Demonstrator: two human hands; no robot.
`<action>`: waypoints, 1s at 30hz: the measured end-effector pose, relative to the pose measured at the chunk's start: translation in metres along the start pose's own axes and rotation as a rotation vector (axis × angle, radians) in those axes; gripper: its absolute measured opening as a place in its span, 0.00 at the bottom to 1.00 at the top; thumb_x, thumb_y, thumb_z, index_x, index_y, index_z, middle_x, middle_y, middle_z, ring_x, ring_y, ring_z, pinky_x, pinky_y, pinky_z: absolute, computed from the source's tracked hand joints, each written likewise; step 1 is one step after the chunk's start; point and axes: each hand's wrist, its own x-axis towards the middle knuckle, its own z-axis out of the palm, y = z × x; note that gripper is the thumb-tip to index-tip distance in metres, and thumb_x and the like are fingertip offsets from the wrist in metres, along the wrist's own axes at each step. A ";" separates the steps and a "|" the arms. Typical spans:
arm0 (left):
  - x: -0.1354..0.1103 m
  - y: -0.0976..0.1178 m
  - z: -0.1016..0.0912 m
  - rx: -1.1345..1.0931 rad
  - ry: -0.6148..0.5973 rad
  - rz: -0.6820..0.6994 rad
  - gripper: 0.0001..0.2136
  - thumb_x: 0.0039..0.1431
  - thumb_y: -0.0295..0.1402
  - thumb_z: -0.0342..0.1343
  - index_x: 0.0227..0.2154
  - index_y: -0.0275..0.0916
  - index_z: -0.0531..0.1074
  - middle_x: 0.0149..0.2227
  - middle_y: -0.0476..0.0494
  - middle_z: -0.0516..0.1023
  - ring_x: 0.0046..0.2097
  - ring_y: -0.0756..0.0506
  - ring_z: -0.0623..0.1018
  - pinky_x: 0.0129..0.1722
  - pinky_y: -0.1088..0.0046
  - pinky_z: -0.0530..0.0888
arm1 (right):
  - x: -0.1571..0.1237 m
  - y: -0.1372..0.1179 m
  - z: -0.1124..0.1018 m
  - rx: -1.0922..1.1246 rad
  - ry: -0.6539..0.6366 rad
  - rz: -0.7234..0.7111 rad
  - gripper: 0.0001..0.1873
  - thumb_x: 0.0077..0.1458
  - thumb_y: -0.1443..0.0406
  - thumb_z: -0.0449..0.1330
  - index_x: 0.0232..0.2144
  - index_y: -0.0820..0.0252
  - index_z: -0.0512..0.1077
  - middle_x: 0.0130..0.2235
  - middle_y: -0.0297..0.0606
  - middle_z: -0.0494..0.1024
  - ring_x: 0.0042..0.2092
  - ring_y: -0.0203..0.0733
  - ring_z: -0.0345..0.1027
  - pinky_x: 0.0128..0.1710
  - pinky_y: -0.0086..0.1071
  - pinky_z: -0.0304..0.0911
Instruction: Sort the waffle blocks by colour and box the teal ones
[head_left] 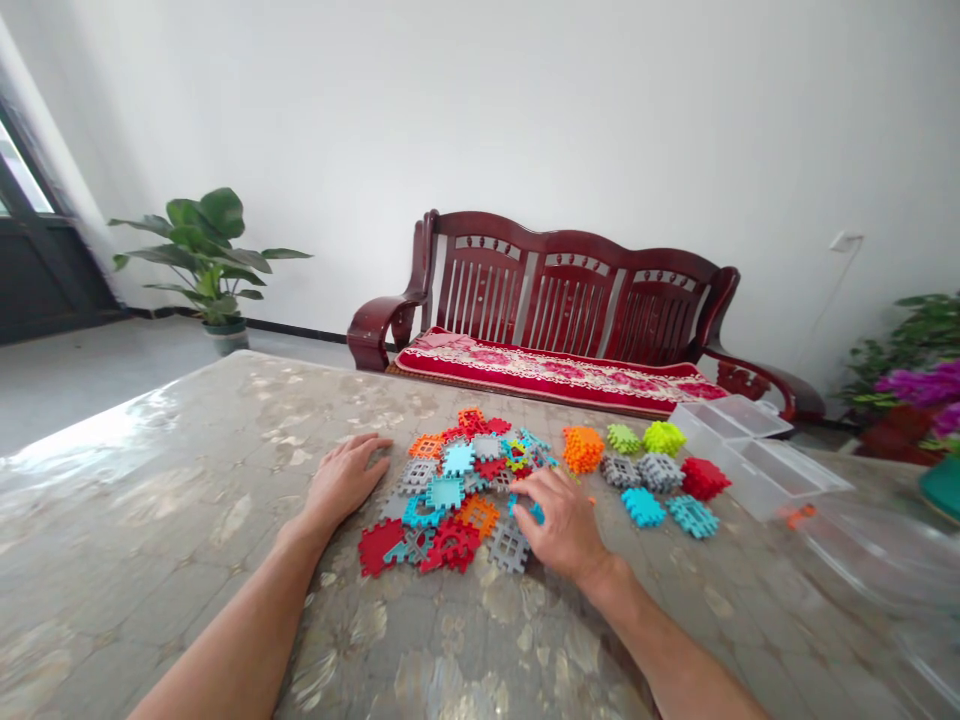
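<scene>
A loose pile of flat plastic interlocking tiles with notched edges lies on the table, among them a light blue tile (pixel 445 492), a red tile (pixel 381 547), an orange tile (pixel 478 515) and a grey tile (pixel 509 545). My left hand (pixel 351 478) rests at the left of this pile, fingers stretched out and nothing in them. At the pile's right side, my right hand (pixel 562 522) has its thumb and fingers curled around a blue tile (pixel 527 509), which they partly hide.
Right of the pile stand colour-sorted stacks: orange (pixel 583 449), lime green (pixel 664 438), grey (pixel 660 471), red (pixel 705 479) and blue (pixel 693 516). Beyond them lies an opened clear plastic box (pixel 780 475). A wooden bench (pixel 577 290) is behind the table (pixel 225 480).
</scene>
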 end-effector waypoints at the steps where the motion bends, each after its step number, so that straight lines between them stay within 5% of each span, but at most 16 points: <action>1: 0.000 0.000 0.000 -0.003 0.002 0.001 0.21 0.62 0.40 0.45 0.53 0.45 0.75 0.61 0.42 0.73 0.61 0.40 0.72 0.62 0.60 0.67 | 0.000 -0.007 0.001 0.025 -0.028 -0.026 0.11 0.56 0.66 0.61 0.43 0.54 0.78 0.42 0.39 0.79 0.47 0.45 0.68 0.50 0.38 0.61; 7: 0.000 0.001 -0.001 0.002 -0.001 -0.003 0.21 0.62 0.40 0.46 0.54 0.45 0.74 0.61 0.42 0.73 0.61 0.40 0.72 0.61 0.61 0.67 | -0.002 -0.036 0.012 0.006 -0.219 -0.046 0.17 0.54 0.63 0.63 0.48 0.53 0.76 0.50 0.36 0.78 0.51 0.45 0.65 0.54 0.38 0.58; 14: 0.000 0.001 -0.001 0.001 0.008 0.000 0.21 0.62 0.40 0.45 0.53 0.46 0.75 0.61 0.42 0.73 0.61 0.40 0.72 0.61 0.60 0.67 | -0.001 -0.039 0.015 -0.135 -0.285 -0.072 0.08 0.58 0.63 0.60 0.40 0.56 0.76 0.44 0.39 0.77 0.47 0.45 0.66 0.49 0.36 0.58; 24: 0.000 0.000 -0.001 -0.011 0.001 0.002 0.21 0.61 0.40 0.46 0.53 0.45 0.75 0.61 0.42 0.73 0.61 0.39 0.72 0.62 0.59 0.67 | -0.003 -0.031 0.010 -0.071 -0.159 -0.065 0.03 0.62 0.65 0.57 0.36 0.57 0.70 0.37 0.37 0.78 0.41 0.43 0.69 0.42 0.34 0.57; 30: 0.000 0.001 -0.001 -0.013 0.006 -0.002 0.20 0.61 0.40 0.46 0.53 0.45 0.75 0.60 0.42 0.73 0.60 0.40 0.73 0.61 0.60 0.67 | 0.002 -0.008 0.009 0.161 -0.033 0.214 0.15 0.68 0.61 0.44 0.35 0.55 0.68 0.33 0.36 0.78 0.37 0.41 0.72 0.38 0.32 0.57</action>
